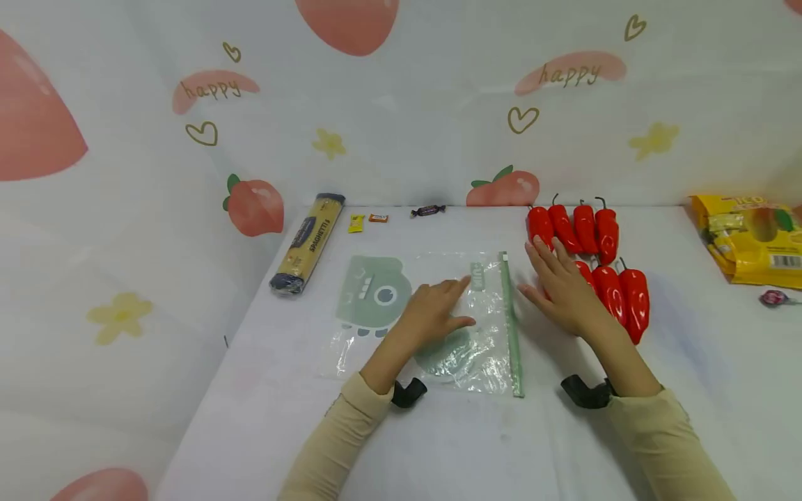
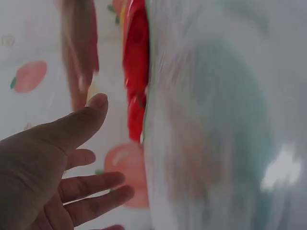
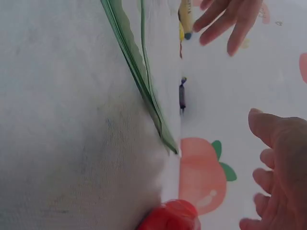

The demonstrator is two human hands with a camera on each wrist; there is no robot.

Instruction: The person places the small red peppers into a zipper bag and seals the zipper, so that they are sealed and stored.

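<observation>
A clear zip bag (image 1: 372,299) with a green one-eyed monster print lies flat on the white table, its green zip edge (image 1: 511,334) on the right. My left hand (image 1: 432,313) hovers over the bag, fingers and thumb spread and nothing held; the left wrist view shows the gap above the plastic. Just right of the zip edge, my right hand (image 1: 567,296) is raised with its fingers stretched out, holding nothing. It partly covers several glossy red chili peppers (image 1: 635,299) in two rows. In the right wrist view the zip strip (image 3: 144,81) looks slightly parted.
A spaghetti packet (image 1: 308,243) lies at the back left, beside a yellow sweet (image 1: 356,223) and an orange one (image 1: 379,218). A dark wrapped candy (image 1: 429,210) sits at the back edge. Far right are a yellow snack bag (image 1: 745,240) and a lollipop (image 1: 774,298).
</observation>
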